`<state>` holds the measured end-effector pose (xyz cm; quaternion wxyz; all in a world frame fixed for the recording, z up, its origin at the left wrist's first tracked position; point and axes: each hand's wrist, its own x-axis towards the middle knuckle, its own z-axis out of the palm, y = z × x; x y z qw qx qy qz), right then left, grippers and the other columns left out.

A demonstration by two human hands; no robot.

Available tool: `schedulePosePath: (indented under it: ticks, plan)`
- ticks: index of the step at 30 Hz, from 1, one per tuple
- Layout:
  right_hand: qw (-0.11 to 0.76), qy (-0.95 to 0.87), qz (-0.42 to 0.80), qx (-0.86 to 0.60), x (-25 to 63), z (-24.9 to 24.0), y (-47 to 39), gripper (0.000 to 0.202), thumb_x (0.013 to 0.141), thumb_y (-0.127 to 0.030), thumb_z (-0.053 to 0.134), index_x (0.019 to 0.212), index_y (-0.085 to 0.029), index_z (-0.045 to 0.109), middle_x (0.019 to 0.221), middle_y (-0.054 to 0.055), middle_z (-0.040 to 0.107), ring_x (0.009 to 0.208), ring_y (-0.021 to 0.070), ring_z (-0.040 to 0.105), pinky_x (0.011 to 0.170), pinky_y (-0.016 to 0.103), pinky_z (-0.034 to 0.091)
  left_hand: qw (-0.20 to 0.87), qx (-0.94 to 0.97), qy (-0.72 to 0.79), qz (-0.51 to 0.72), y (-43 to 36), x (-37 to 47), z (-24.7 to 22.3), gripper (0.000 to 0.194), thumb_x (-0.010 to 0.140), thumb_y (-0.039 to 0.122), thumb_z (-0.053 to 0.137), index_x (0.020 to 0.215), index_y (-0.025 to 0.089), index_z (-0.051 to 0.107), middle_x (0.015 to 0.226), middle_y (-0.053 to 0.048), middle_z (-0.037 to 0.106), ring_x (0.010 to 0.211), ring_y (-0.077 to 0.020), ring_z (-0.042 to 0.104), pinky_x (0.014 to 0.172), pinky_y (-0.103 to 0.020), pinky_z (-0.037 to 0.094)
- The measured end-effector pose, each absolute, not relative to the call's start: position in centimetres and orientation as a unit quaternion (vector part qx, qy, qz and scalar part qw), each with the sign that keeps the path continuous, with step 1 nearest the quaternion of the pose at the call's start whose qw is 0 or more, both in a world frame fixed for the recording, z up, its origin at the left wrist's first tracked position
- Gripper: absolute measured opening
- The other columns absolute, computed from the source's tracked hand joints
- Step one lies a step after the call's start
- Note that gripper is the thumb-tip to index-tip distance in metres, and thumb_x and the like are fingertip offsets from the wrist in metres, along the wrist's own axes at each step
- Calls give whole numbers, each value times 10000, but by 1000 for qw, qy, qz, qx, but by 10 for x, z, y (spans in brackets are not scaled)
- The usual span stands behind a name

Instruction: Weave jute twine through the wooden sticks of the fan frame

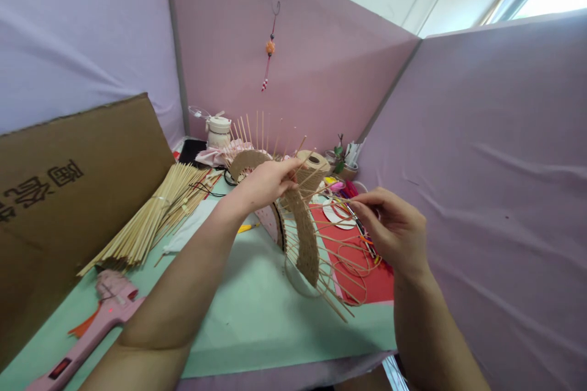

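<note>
A curved woven piece (306,238) with a brown cord band and thin sticks fanning outward stands above the middle of the table. My left hand (270,183) grips its upper part, fingers closed round the band and a stick. To the right, my right hand (389,220) pinches a thin tan cord (337,198) that runs toward the sticks. Loops of the same cord hang below, over a red sheet (367,289). Another part of the woven band (247,162) shows behind my left hand, with sticks pointing up.
On the left lie a bundle of sticks (147,220), a pink glue gun (103,317) and a cardboard sheet (68,195). Behind are a white jar (219,130), a cord roll (312,165) and a small plant (339,159). The table (247,336) is pale green.
</note>
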<state>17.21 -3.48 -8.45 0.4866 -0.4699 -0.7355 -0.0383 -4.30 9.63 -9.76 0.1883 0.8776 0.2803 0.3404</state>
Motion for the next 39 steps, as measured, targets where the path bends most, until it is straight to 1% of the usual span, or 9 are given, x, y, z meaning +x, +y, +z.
schedulePosePath:
  ticks: [5, 8, 10, 16, 22, 28, 31, 35, 39]
  plan:
    - [465, -773, -68, -426, 167, -79, -36, 84, 836, -123, 641, 841, -206, 653, 708, -21, 618, 615, 88, 502, 576, 224, 392, 187, 877, 289, 335, 98, -44, -98, 427, 816, 112, 558, 1232, 205, 562, 863, -16, 694, 754, -138, 623, 715, -262, 466]
    - [449, -780, -39, -433, 173, -79, -39, 71, 834, -139, 641, 840, -206, 663, 709, -17, 622, 620, 93, 503, 586, 229, 392, 189, 878, 284, 336, 98, -44, -99, 413, 813, 108, 558, 1214, 203, 568, 862, -16, 692, 759, -138, 622, 721, -265, 466]
    - [457, -750, 22, -477, 182, -84, -39, 38, 840, -197, 642, 813, -201, 669, 699, -13, 614, 620, 98, 498, 581, 232, 385, 195, 878, 277, 337, 98, -44, -98, 412, 817, 115, 563, 1219, 203, 564, 852, -12, 687, 749, -133, 617, 714, -261, 464]
    - [489, -593, 292, -569, 191, -136, -18, 253, 763, -408, 697, 690, -172, 646, 611, -24, 540, 573, 99, 430, 561, 242, 341, 199, 878, 278, 336, 98, -45, -98, 407, 839, 151, 562, 1243, 206, 555, 870, -16, 692, 734, -125, 611, 706, -256, 457]
    - [482, -487, 483, -546, 154, -186, -16, 277, 706, -431, 742, 769, -167, 683, 726, 8, 621, 627, 120, 493, 592, 244, 357, 202, 885, 269, 322, 100, -49, -98, 388, 841, 180, 572, 1228, 204, 555, 941, -29, 716, 774, -135, 635, 721, -258, 473]
    - [539, -409, 511, -530, 138, -198, -16, 331, 648, -389, 794, 889, -188, 687, 809, 14, 654, 674, 133, 546, 613, 240, 400, 199, 883, 264, 333, 95, -54, -91, 452, 832, 144, 557, 1276, 215, 521, 1060, -40, 708, 869, -146, 663, 793, -268, 491]
    - [547, -397, 498, -543, 137, -202, -16, 352, 661, -397, 780, 924, -189, 673, 832, 20, 650, 673, 133, 547, 595, 240, 402, 173, 863, 278, 384, 86, -57, -84, 475, 833, 140, 548, 1295, 230, 485, 1088, -38, 683, 821, -131, 656, 786, -269, 490]
    - [565, -377, 489, -547, 135, -206, -16, 379, 664, -414, 773, 940, -210, 614, 733, -25, 603, 582, 104, 498, 529, 219, 358, 136, 827, 307, 450, 70, -61, -73, 292, 844, 228, 586, 1125, 184, 518, 963, -28, 651, 754, -117, 624, 712, -253, 470]
    - [562, -369, 501, -545, 133, -206, -15, 428, 623, -440, 794, 918, -215, 582, 675, -42, 587, 511, 88, 448, 496, 215, 340, 171, 883, 273, 340, 57, -59, -66, 177, 827, 263, 617, 966, 185, 539, 842, 0, 645, 690, -110, 594, 641, -232, 435]
